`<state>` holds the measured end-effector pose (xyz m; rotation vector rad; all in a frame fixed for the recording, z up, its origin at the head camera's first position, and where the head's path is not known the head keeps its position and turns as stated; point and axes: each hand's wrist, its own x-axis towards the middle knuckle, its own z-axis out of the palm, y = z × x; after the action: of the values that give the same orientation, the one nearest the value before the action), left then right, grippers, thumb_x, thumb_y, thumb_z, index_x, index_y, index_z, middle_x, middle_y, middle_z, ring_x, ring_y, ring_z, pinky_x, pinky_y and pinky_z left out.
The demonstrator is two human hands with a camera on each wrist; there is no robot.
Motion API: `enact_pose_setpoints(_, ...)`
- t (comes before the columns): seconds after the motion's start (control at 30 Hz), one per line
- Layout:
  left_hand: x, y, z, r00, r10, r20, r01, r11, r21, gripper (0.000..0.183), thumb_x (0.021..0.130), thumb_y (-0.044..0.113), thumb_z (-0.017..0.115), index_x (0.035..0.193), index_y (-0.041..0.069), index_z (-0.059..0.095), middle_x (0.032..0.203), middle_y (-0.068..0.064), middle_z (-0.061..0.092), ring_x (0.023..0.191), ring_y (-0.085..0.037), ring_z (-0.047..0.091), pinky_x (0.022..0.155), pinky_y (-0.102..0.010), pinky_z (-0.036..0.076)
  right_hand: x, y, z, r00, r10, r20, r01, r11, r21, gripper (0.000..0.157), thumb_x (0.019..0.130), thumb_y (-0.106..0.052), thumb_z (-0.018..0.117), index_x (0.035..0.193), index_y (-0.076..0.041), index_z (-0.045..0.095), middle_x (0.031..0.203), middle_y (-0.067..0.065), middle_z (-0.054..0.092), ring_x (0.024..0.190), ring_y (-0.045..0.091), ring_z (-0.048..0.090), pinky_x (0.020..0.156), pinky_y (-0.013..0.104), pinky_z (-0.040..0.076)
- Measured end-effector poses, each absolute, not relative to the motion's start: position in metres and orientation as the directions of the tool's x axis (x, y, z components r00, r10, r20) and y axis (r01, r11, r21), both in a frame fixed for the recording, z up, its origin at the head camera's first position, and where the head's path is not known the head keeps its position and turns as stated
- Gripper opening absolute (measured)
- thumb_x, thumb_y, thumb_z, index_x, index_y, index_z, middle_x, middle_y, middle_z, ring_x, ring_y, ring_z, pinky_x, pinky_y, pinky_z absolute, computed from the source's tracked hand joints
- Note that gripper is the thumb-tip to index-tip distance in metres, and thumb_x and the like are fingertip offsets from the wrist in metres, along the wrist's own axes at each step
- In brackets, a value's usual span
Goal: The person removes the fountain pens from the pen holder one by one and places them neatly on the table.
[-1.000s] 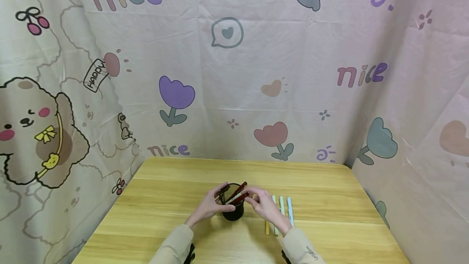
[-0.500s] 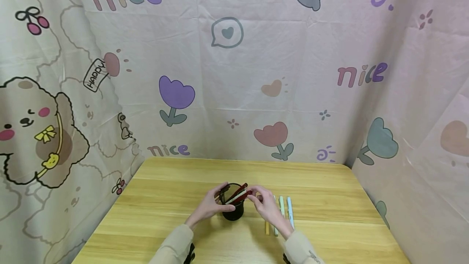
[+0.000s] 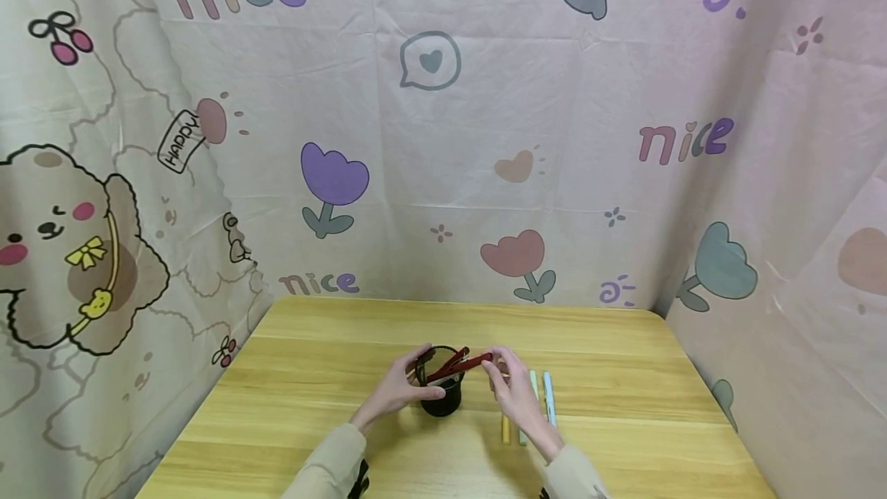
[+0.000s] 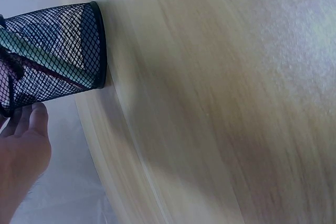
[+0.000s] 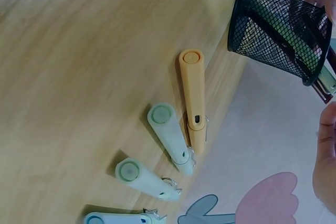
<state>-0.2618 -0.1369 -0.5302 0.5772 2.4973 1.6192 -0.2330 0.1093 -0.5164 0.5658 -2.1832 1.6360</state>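
Note:
A black mesh pen holder [image 3: 441, 404] stands on the table with several pens leaning inside it. My left hand [image 3: 396, 385] grips it near the rim, thumb in front and fingers at the far side; the left wrist view shows fingertips [image 4: 38, 116] against the mesh. A light green pen [image 4: 44, 55] shows through that mesh. At the holder's right side my right hand [image 3: 514, 387] pinches the end of a dark red pen [image 3: 474, 363], which slants out over the rim. Another dark red pen [image 3: 463, 353] leans behind it. The pens' lower ends are partly hidden.
To the right of the holder several pens lie roughly side by side: a yellow-orange one [image 5: 194, 85], a green one [image 5: 169, 132], a pale green one [image 5: 144, 177] and a light blue one [image 5: 118, 219]. A printed cloth [image 3: 430, 137] hangs behind the wooden table [image 3: 333, 337].
My right hand has moved to the right and slightly up, drawing the dark red pen further out over the rim. The left hand and the pen holder have stayed in place.

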Motion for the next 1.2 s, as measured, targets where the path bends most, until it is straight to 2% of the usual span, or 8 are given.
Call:
enact_pose_setpoints(0.17,-0.261,-0.138,-0.531,-0.922,0.373,0.107,0.247,0.352,0.903,0.097,0.078,0.034,0.088,0.155,0.007,0.037,0.161,-0.019,0.037,0.148,-0.047,0.032,0.117,-0.067,0.032,-0.234,0.115,-0.521,-0.838,-0.096,0.536,-0.544,0.204,-0.814,0.014,0.101,0.001,0.053,0.112,0.006,0.059,0.080,0.019,0.057,0.049,0.023,0.052,0.039,0.024,0.049)
enact_pose_setpoints(0.33,-0.262,-0.138,-0.532,-0.920,0.376,0.108,0.247,0.346,0.905,0.095,0.078,0.034,0.087,0.155,0.009,0.038,0.162,-0.018,0.036,0.149,-0.047,0.031,0.118,-0.068,0.031,-0.235,0.122,-0.524,-0.859,-0.079,0.505,-0.511,0.112,-0.852,0.019,0.103,-0.004,0.051,0.116,0.008,0.058,0.076,0.027,0.064,0.057,0.016,0.063,0.050,0.029,0.058)
enact_pose_setpoints(0.57,-0.261,-0.139,-0.532,-0.921,0.375,0.110,0.252,0.355,0.900,0.097,0.078,0.034,0.087,0.155,0.007,0.037,0.162,-0.019,0.036,0.149,-0.047,0.031,0.118,-0.069,0.030,-0.234,0.130,-0.523,-0.910,-0.031,0.413,-0.412,-0.052,-0.910,0.028,0.105,-0.007,0.049,0.122,0.015,0.052,0.110,0.037,0.066,0.079,0.006,0.070,0.073,0.026,0.062)
enact_pose_setpoints(0.67,-0.262,-0.139,-0.532,-0.920,0.375,0.112,0.254,0.354,0.900,0.096,0.078,0.034,0.087,0.155,0.008,0.037,0.162,-0.019,0.036,0.148,-0.047,0.032,0.118,-0.068,0.030,-0.233,0.132,-0.522,-0.921,-0.005,0.389,-0.387,-0.104,-0.916,0.032,0.105,-0.006,0.048,0.124,0.020,0.047,0.110,0.034,0.068,0.082,0.005,0.070,0.077,0.022,0.061)
enact_pose_setpoints(0.77,-0.262,-0.139,-0.533,-0.918,0.380,0.111,0.253,0.347,0.903,0.096,0.078,0.034,0.087,0.156,0.008,0.037,0.162,-0.019,0.036,0.148,-0.047,0.032,0.118,-0.067,0.031,-0.233,0.134,-0.522,-0.935,0.015,0.355,-0.351,-0.178,-0.919,0.035,0.106,-0.007,0.048,0.124,0.022,0.042,0.104,0.017,0.072,0.084,0.005,0.069,0.081,0.021,0.061)
enact_pose_setpoints(0.9,-0.262,-0.139,-0.533,-0.916,0.385,0.110,0.251,0.337,0.907,0.096,0.079,0.034,0.087,0.156,0.006,0.036,0.161,-0.020,0.036,0.148,-0.047,0.032,0.119,-0.066,0.030,-0.234,0.137,-0.522,-0.951,0.039,0.306,-0.303,-0.300,-0.904,0.025,0.107,-0.010,0.046,0.124,0.008,0.045,0.104,-0.003,0.069,0.088,0.007,0.069,0.086,0.021,0.060)
enact_pose_setpoints(1.03,-0.262,-0.139,-0.533,-0.916,0.385,0.109,0.249,0.335,0.909,0.096,0.079,0.033,0.087,0.156,0.006,0.036,0.161,-0.019,0.037,0.148,-0.047,0.032,0.119,-0.066,0.030,-0.236,0.142,-0.522,-0.951,0.067,0.300,-0.302,-0.398,-0.866,0.018,0.107,-0.008,0.043,0.125,-0.008,0.048,0.103,-0.003,0.068,0.091,0.009,0.070,0.089,0.023,0.060)
enact_pose_setpoints(1.2,-0.262,-0.138,-0.532,-0.919,0.379,0.109,0.245,0.333,0.910,0.095,0.078,0.032,0.087,0.155,0.007,0.038,0.160,-0.019,0.038,0.148,-0.046,0.033,0.120,-0.065,0.030,-0.235,0.149,-0.520,-0.969,0.081,0.232,-0.244,-0.445,-0.862,0.019,0.108,-0.013,0.041,0.127,-0.017,0.045,0.102,-0.006,0.067,0.092,0.012,0.073,0.088,0.029,0.062)
